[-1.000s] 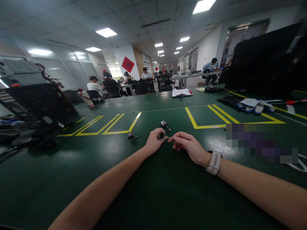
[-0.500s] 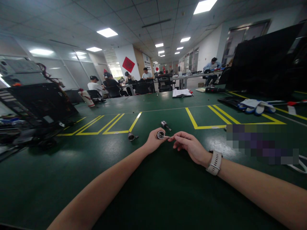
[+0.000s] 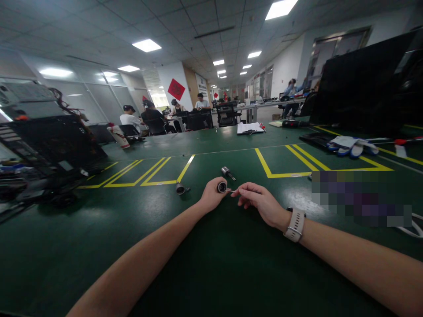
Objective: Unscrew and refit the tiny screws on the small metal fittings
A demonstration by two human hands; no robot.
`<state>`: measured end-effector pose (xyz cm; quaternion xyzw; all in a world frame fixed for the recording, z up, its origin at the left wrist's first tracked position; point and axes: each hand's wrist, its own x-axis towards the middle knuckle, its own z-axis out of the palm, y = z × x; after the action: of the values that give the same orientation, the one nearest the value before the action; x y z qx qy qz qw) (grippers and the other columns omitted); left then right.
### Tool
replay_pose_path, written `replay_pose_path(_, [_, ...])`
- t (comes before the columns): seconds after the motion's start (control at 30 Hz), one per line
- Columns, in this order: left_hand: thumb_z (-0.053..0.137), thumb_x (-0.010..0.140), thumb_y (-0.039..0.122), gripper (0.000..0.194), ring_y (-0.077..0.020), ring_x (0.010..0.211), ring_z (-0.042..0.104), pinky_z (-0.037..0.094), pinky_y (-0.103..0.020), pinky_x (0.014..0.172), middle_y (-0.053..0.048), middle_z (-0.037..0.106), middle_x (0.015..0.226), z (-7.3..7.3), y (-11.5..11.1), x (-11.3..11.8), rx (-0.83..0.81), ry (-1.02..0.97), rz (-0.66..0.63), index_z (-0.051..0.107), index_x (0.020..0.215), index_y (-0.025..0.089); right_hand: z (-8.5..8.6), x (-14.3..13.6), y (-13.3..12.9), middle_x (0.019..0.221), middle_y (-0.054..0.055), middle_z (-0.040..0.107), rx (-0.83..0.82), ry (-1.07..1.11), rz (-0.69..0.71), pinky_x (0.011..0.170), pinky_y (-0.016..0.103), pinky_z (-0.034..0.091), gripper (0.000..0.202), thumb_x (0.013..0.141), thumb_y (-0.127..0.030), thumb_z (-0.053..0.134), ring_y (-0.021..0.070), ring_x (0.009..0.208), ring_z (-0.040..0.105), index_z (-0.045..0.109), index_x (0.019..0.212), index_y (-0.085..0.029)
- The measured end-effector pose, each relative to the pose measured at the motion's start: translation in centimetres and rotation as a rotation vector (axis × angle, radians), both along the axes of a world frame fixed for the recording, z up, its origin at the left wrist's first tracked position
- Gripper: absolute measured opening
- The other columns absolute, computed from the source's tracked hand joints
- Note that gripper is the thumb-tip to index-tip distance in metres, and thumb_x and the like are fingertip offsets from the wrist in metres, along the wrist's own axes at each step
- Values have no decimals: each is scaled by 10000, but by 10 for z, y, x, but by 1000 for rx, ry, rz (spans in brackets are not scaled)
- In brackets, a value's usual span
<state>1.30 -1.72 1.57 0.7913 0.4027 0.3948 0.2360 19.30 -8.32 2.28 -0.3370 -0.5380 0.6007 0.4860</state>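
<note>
My left hand (image 3: 213, 193) is wrapped round a small round metal part (image 3: 221, 187), whose hollow end faces me. A thin metal rod (image 3: 230, 190) runs from that part's edge to the fingertips of my right hand (image 3: 253, 196), which pinch its outer end. Just beyond my left hand a metal piece with a narrow shaft (image 3: 226, 171) lies on the green table (image 3: 211, 264). Another cup-shaped metal piece (image 3: 180, 189) rests to the left of my left hand.
A clipboard with paper (image 3: 250, 128) lies at the far side. Gloves (image 3: 352, 146) sit at the right, near a large black panel (image 3: 366, 88). Dark equipment (image 3: 62, 145) stands at the left. Several people sit in the background.
The rod's tip has shifted from inside the hollow end to its right edge. My hands have otherwise barely moved.
</note>
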Motion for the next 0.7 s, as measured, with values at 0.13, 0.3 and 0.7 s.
replay_pose_path(0.13, [644, 691, 287, 211, -97, 607, 439, 361, -218, 574, 47, 469, 651, 1, -1, -1, -19, -25, -31, 478, 673, 158, 1, 0, 0, 908, 30, 657, 4, 14, 6, 631, 306, 396, 113, 810, -295, 574, 149, 704, 557, 633, 818, -200])
replay_pose_path(0.3, [658, 696, 328, 249, -89, 593, 428, 366, -212, 564, 47, 463, 647, 3, -3, -1, -89, -119, -105, 479, 679, 155, 1, 2, 0, 966, 40, 656, 6, 26, 17, 641, 310, 404, 114, 821, -289, 562, 152, 720, 564, 630, 841, -200])
replay_pose_path(0.7, [677, 671, 324, 250, -101, 603, 462, 380, -221, 566, 38, 489, 647, 0, -1, -1, -112, -104, -65, 495, 683, 154, 3, 3, 0, 944, 40, 658, -14, 56, 24, 655, 312, 406, 111, 820, -283, 558, 155, 729, 562, 628, 835, -198])
